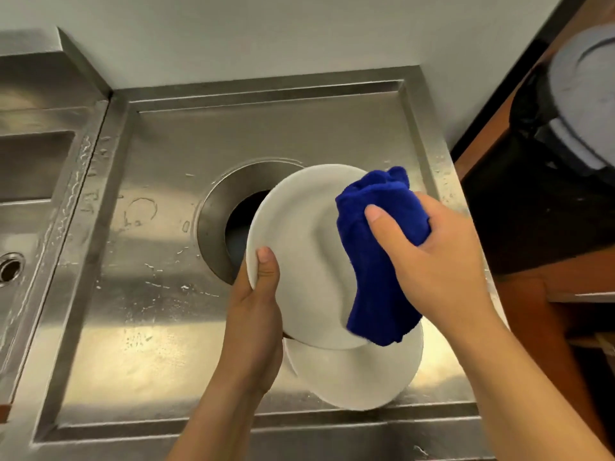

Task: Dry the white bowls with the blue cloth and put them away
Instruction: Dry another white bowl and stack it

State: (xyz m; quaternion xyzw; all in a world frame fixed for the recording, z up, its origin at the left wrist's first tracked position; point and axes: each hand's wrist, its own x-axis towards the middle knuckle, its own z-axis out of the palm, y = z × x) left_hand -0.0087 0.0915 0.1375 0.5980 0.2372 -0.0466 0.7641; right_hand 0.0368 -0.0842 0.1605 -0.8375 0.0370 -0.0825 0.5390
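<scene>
The white bowl [299, 247] being dried is held tilted in the air just right of the round opening [216, 211] in the steel counter [133, 344], and from this view its rim overlaps the opening's right edge. The blue cloth [376, 261] is bunched against the side of the bowl away from the opening. The right hand [432, 261] grips it, fingers and thumb curled round the wad, and presses it onto the white surface. The left hand [259, 301] grips the bowl's rim on the side nearest the person, thumb on the upper face, the fingers hidden behind. A second white bowl [352, 374] rests on the counter, nearer the person than the opening and partly under the held one. Water streaks dot the counter around the opening; a sink [30, 168] lies well to its left and a bin [565, 128] with a dark liner well to its right. The step in hand looks like wiping the first bowl. Next, the left hand probably needs to turn the rim so the cloth reaches the rest of it; no storage place is in view.
</scene>
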